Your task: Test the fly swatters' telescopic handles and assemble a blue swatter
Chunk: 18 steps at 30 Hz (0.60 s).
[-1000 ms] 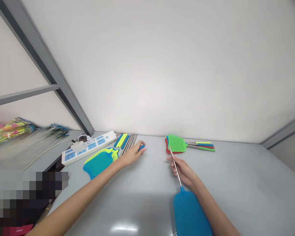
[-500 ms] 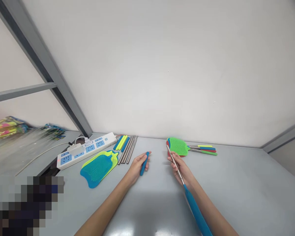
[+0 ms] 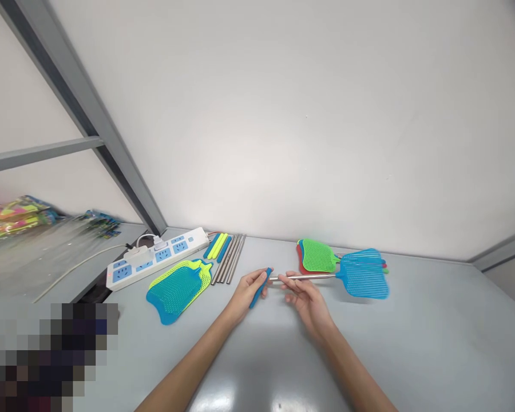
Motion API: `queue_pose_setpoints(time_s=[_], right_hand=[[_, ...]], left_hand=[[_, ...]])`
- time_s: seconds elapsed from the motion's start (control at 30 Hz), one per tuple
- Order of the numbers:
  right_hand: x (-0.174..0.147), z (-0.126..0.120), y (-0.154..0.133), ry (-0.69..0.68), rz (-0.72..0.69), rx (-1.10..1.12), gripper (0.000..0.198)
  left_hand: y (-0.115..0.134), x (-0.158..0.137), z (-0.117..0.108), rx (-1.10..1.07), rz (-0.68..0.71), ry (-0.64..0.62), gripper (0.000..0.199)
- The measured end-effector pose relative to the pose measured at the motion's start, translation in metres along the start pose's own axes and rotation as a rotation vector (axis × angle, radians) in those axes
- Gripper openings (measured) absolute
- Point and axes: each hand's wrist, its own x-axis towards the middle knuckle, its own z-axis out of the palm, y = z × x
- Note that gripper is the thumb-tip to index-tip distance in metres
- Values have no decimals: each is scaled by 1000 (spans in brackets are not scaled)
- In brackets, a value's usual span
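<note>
Holding blue handle [image 3: 260, 281], left grip [image 3: 248, 292] clamped; right grip [image 3: 304, 294] clamped on swatter rod [image 3: 302, 277].

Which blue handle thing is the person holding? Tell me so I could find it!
Start at the white power strip by the wall, then cross the grey table toward the two hands. The blue handle sleeve sits in the left hand, pointing at a metal rod's end. The other sleeves lie by the strip; only this one is held.
</note>
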Motion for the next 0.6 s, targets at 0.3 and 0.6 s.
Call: queue_pose_setpoints(time_s=[0.3, 0.6], right_hand=[[19, -3, -11, 66, -229, -289, 23], [31, -1, -9, 61, -274, -438, 25]], left_hand=[[1, -2, 1, 181, 54, -141, 42], [2, -4, 0, 201, 53, -160, 36]])
